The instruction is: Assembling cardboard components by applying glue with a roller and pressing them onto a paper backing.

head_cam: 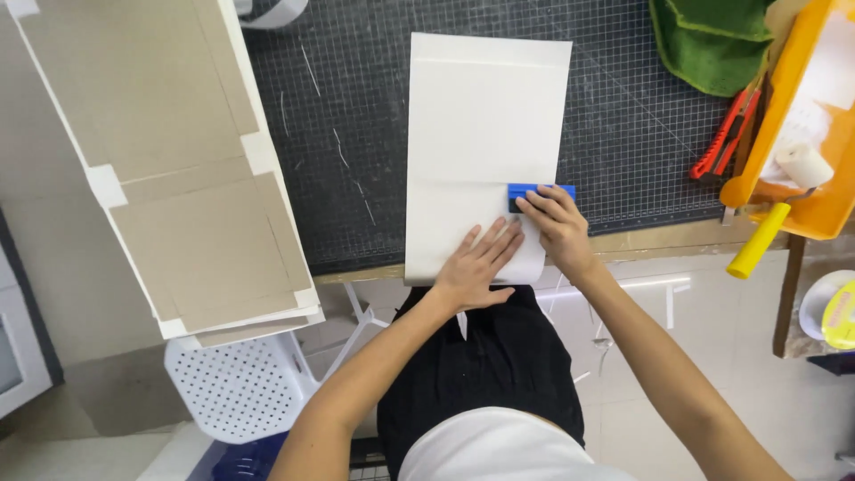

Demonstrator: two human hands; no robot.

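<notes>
The left hand (476,264) lay flat, fingers together and stretched forward, pressing on the near end of a white sheet (485,134) that rested lengthwise on a dark gridded cutting mat (356,107). Just beside it, touching along the fingers, the right hand (557,227) was closed over a small blue scraper (539,192), whose blade sat on the sheet's right edge just beyond the fingertips. The sheet ran away from both hands toward the far side of the mat, with a faint crease across it level with the scraper and another near its far end; its near edge hung slightly past the table's brown edge (659,239).

Well to the left of the left hand stood a stack of grey cardboard panels (178,178) with white taped corners, overhanging a white perforated stool (240,387). To the right of the right hand, well apart, lay an orange-red utility knife (723,135), and beyond it an orange tray (819,178) holding a white roller (802,165), whose yellow handle (757,240) stuck out toward the floor. Beyond the knife sat a green cloth (712,40). The round white and yellow object (833,312) at the far right was cut off by the frame, possibly a container lid.
</notes>
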